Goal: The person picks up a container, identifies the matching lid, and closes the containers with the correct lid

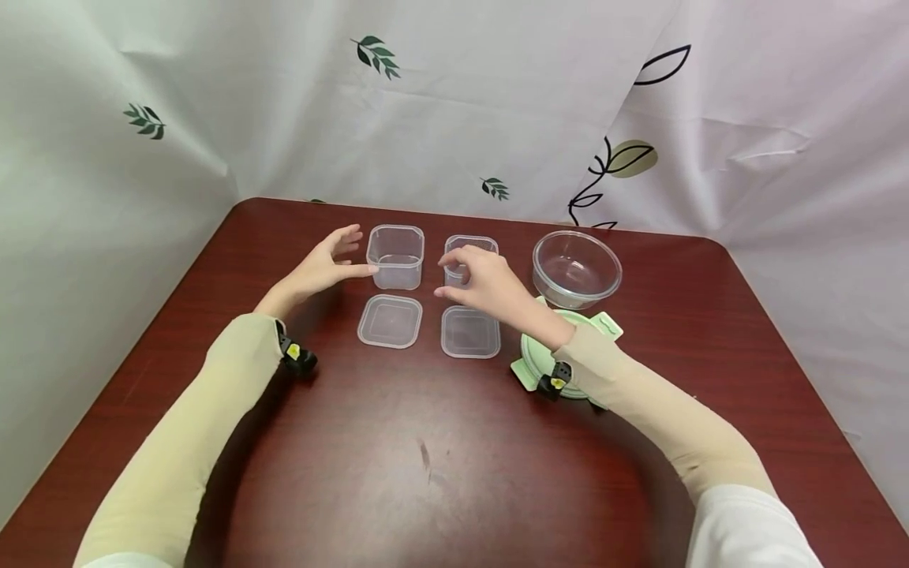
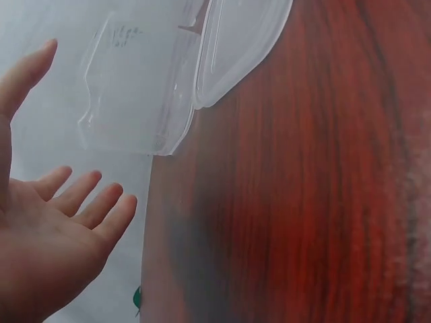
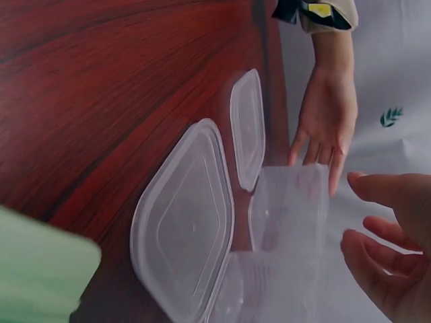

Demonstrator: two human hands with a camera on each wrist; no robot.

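Two clear plastic containers stand uncovered side by side toward the back of the table: a left container [image 1: 396, 276] and a right container [image 1: 483, 243]. In front of each lies a flat translucent lid, the left lid [image 1: 390, 322] and the right lid [image 1: 471, 332]. My left hand [image 1: 328, 262] is spread beside the left container, its thumb tip overlapping that container's near side in the head view; the palm [image 2: 54, 249] holds nothing. Over the right container hovers my right hand [image 1: 486, 284], thumb and fingers apart and bent, with nothing between them. It partly hides that container.
At the right stands a round glass bowl [image 1: 577, 272]. A round green lid [image 1: 536, 359] with side flaps lies before it, partly under my right forearm. A white patterned curtain [image 1: 440, 118] hangs behind the dark red table [image 1: 398, 457].
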